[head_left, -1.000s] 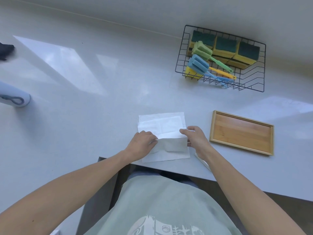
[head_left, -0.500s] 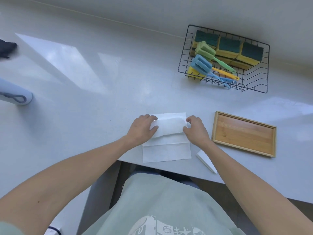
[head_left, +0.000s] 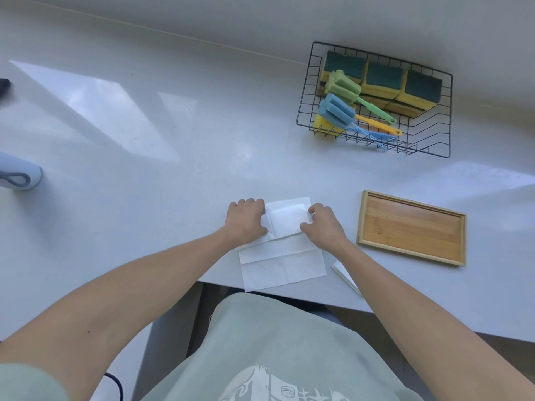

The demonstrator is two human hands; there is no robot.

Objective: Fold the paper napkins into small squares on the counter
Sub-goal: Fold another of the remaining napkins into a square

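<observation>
Presently, item one: a white paper napkin (head_left: 282, 256) lying on the pale table (head_left: 162, 175) at its near edge, just in front of my torso; its far part is doubled over toward me into a thicker band (head_left: 286, 219), while the near part lies flat as a single creased sheet whose near corner slightly overhangs the table edge. Item two: my left hand (head_left: 246, 219), resting on the left end of the folded band, knuckles up, fingers curled down onto the paper and pressing it. Item three: my right hand (head_left: 322, 224), on the right end of the same band, fingertips and thumb closed on the paper's edge in a pinch. Item four: a shallow wooden tray (head_left: 411, 227), right of the napkin and near it, not touching. Item five: a narrow white strip (head_left: 346, 273), partly hidden under my right forearm, near the table's edge; I cannot tell what it is. Item six: a black wire basket (head_left: 445, 117), far right, holding yellow-and-green sponges (head_left: 382, 79) and three sponge brushes with green, blue and yellow handles (head_left: 341, 107). Item seven: a pale blue-grey object with a loop (head_left: 17, 176), at the left edge, cut off by the frame.
</observation>
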